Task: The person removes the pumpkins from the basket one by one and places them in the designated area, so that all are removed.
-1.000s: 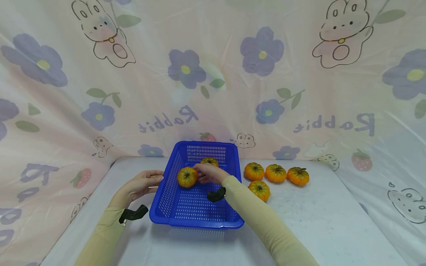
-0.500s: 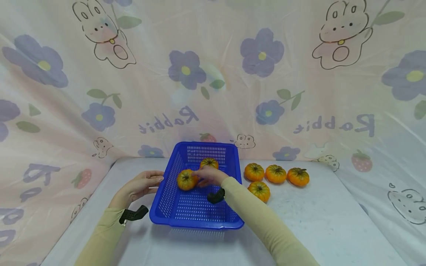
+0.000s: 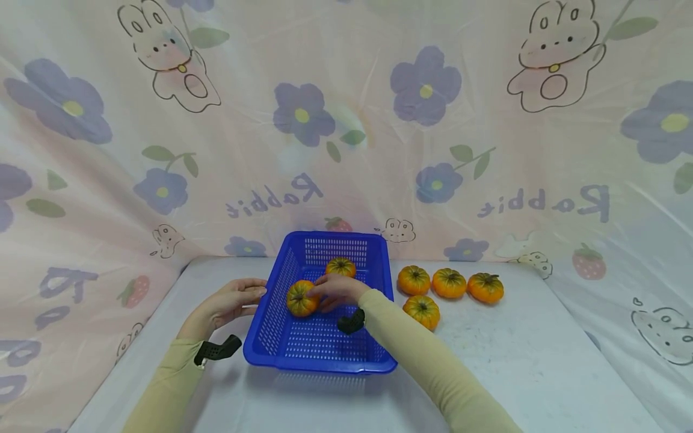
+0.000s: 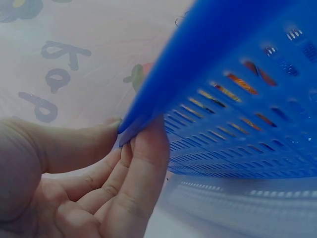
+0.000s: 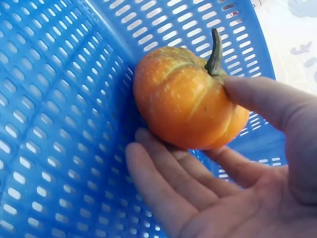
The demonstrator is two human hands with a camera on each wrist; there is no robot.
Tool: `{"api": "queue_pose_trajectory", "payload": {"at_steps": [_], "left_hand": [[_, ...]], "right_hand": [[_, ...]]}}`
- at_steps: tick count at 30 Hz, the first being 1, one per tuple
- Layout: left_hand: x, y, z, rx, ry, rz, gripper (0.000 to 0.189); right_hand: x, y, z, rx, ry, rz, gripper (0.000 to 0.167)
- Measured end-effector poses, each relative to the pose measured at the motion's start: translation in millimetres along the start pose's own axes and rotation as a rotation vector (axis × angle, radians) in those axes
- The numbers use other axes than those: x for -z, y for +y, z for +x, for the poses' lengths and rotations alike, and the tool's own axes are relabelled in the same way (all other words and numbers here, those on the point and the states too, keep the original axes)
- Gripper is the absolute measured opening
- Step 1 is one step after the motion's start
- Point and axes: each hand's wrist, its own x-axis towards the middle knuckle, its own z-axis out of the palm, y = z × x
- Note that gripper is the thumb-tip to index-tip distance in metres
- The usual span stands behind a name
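A blue plastic basket (image 3: 319, 364) with slotted walls stands on the table, and my left hand (image 3: 227, 304) pinches its left rim. In the left wrist view the thumb (image 4: 84, 146) lies on one side of that rim and a finger on the other. Inside the basket my right hand (image 3: 340, 290) holds a small orange pumpkin (image 3: 299, 300) near the left wall. The right wrist view shows the thumb (image 5: 257, 96) beside the stem of this pumpkin (image 5: 183, 99), with the other fingers beneath it. Behind the right hand, a second pumpkin (image 3: 341, 266) rests in the basket.
Right of the basket, several more pumpkins lie on the white table (image 3: 503, 355): a row with one end pumpkin (image 3: 485, 287), and a nearer pumpkin (image 3: 422, 311). A printed curtain (image 3: 368, 150) hangs behind the table.
My right hand has moved down and slightly toward me, bringing its pumpkin lower in the basket. More of the rear pumpkin shows now. My left hand stays at the rim.
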Motion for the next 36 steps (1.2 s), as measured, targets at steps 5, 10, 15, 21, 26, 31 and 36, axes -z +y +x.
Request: {"api": "queue_pose_trajectory", "payload": {"at_steps": [5,10,15,21,26,31,36], "left_hand": [[-0.2,-0.5,0.1,0.003,0.005,0.001,0.051],[0.0,-0.9,0.2,0.007,0.013,0.001,0.05],[0.3,0.0,0.3,0.009,0.015,-0.006,0.048],[-0.1,2.3,0.0,0.007,0.023,0.002,0.047],[-1.0,2.9,-0.2,0.015,0.021,-0.007,0.048],[-1.4,2.1,0.0,0.011,0.021,0.001,0.046],[-1.5,1.8,0.4,0.006,0.014,0.002,0.045]], "right_hand": [[-1,0,1.7,-0.008,-0.012,0.006,0.06],[-2,0,3.0,-0.007,-0.01,0.0,0.059],[1,-2,4.0,-0.011,-0.014,0.016,0.059],[7,-10,0.9,0.03,-0.035,0.111,0.058],[18,-18,-9.2,0.102,-0.017,0.283,0.052],[29,-23,-17.9,0.142,-0.015,0.389,0.048],[37,-27,-26.4,0.162,-0.023,0.407,0.049]]}}
